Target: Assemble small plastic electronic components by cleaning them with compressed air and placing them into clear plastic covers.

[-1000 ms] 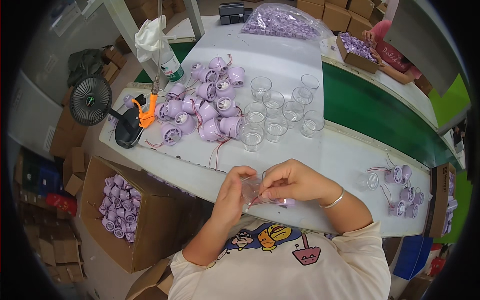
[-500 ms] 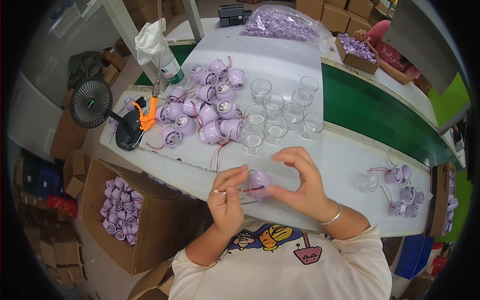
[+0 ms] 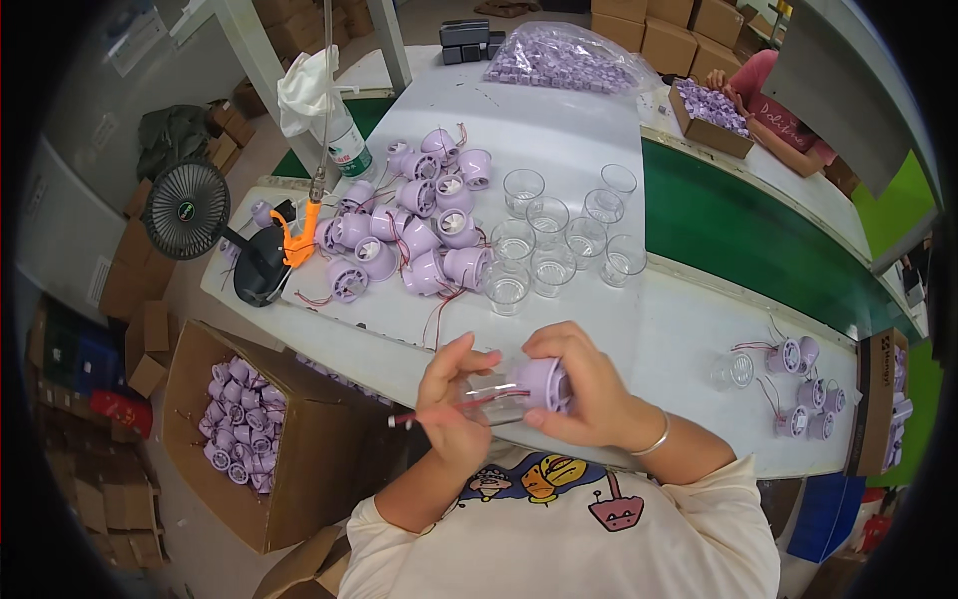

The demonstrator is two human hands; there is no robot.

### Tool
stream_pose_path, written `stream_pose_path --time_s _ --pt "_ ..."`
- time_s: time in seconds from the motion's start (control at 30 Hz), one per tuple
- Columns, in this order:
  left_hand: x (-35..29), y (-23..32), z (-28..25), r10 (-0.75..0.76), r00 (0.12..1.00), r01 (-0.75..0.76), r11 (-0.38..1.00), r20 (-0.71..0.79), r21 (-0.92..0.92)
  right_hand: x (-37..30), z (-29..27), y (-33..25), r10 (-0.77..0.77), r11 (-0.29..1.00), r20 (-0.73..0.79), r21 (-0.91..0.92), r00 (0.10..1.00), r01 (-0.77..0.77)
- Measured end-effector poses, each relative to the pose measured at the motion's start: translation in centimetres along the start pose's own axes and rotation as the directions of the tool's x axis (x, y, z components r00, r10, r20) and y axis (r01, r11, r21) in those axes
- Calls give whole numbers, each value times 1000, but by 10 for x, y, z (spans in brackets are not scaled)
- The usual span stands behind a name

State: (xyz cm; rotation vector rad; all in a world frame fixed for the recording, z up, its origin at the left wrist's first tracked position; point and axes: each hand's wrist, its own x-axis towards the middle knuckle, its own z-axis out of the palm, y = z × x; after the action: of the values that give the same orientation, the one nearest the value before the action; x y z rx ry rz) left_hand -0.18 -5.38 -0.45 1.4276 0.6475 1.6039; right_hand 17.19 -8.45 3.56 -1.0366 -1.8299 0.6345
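Note:
My left hand is curled around a clear cup lying on its side in the air above the table's near edge. My right hand grips a light purple round housing, its slotted base facing right. Cup and housing meet end to end; whether they are locked together I cannot tell. Red wires from the housing run along the cup and stick out past my left hand. Several more clear cups stand beyond my hands, beside a heap of purple housings with red wires.
An orange air gun hangs by a black fan. A carton of housings stands at lower left. To the right are a clear cup, several housings and a box. A co-worker sits across the green belt.
My right hand has closed around the housing, whose base now faces right. My left hand has gone from pinching the wires to wrapping the cup, which now shows clearly between my hands.

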Motion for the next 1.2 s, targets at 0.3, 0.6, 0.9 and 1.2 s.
stream_pose_path --time_s 0.3,0.6,0.9,1.2 --pt "-9 6 22 -161 985 170 946 56 -277 0 41 6 -89 942 -86 316 992 111" --pt "-9 -10 18 182 975 -190 980 128 53 -8 43 6 45 906 -73 423 996 -10" --pt "26 12 20 -587 800 597 756 123 -269 -1 14 -5 217 722 -108 687 970 -85" --pt "30 19 24 -838 448 824 253 312 -507 -6 5 -12 -20 982 -56 -189 998 9"
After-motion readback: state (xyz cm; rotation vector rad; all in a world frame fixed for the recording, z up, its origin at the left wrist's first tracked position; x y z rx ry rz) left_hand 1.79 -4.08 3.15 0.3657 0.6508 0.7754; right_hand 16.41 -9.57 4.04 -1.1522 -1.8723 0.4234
